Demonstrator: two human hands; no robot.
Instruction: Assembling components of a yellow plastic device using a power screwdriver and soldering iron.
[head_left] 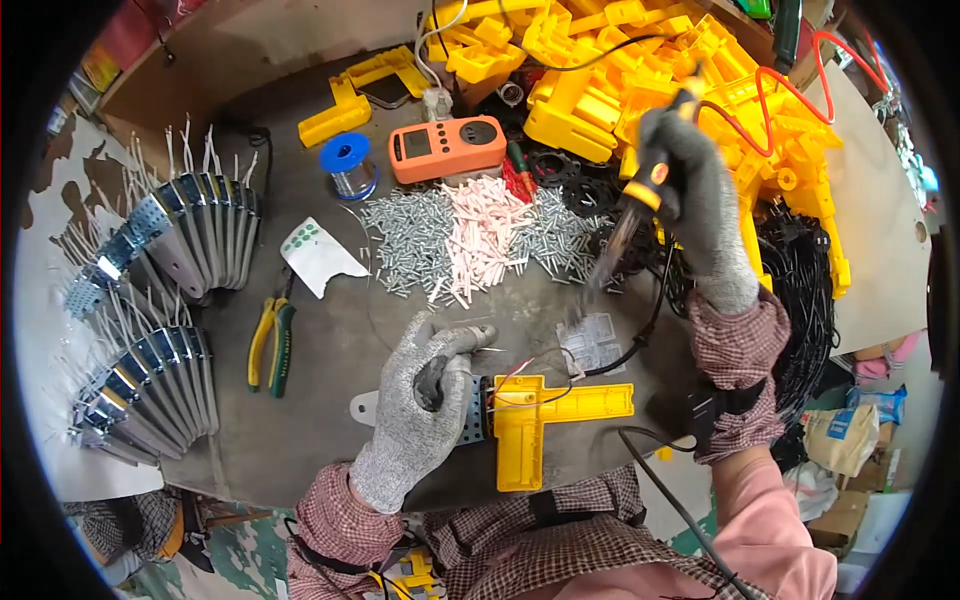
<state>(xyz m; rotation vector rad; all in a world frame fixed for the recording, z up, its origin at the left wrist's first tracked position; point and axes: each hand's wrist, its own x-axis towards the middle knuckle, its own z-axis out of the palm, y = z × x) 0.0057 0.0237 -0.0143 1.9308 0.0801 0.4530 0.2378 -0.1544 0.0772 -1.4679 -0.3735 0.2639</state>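
My left hand (422, 405), in a grey knit glove, lies curled over a perforated metal plate (472, 418). Its fingers are closed, and a thin strand shows by the fingertip; what they hold is unclear. The plate adjoins a yellow T-shaped plastic housing (520, 420) with thin red and white wires on it. Raised at the right, my gloved right hand (695, 190) grips a black-and-yellow stick-shaped tool (650, 185). Its lower end is smeared by motion and points down toward a small clear compartment tray (590, 342).
Piles of screws (410, 235) and pale pink pegs (482, 235) cover mid-table. Behind stand an orange meter (448, 148), a blue-rimmed wire spool (347, 165) and heaped yellow housings (570, 110). Pliers (270, 345) and rows of metal blades (165, 370) lie left; black cables (800, 300) right.
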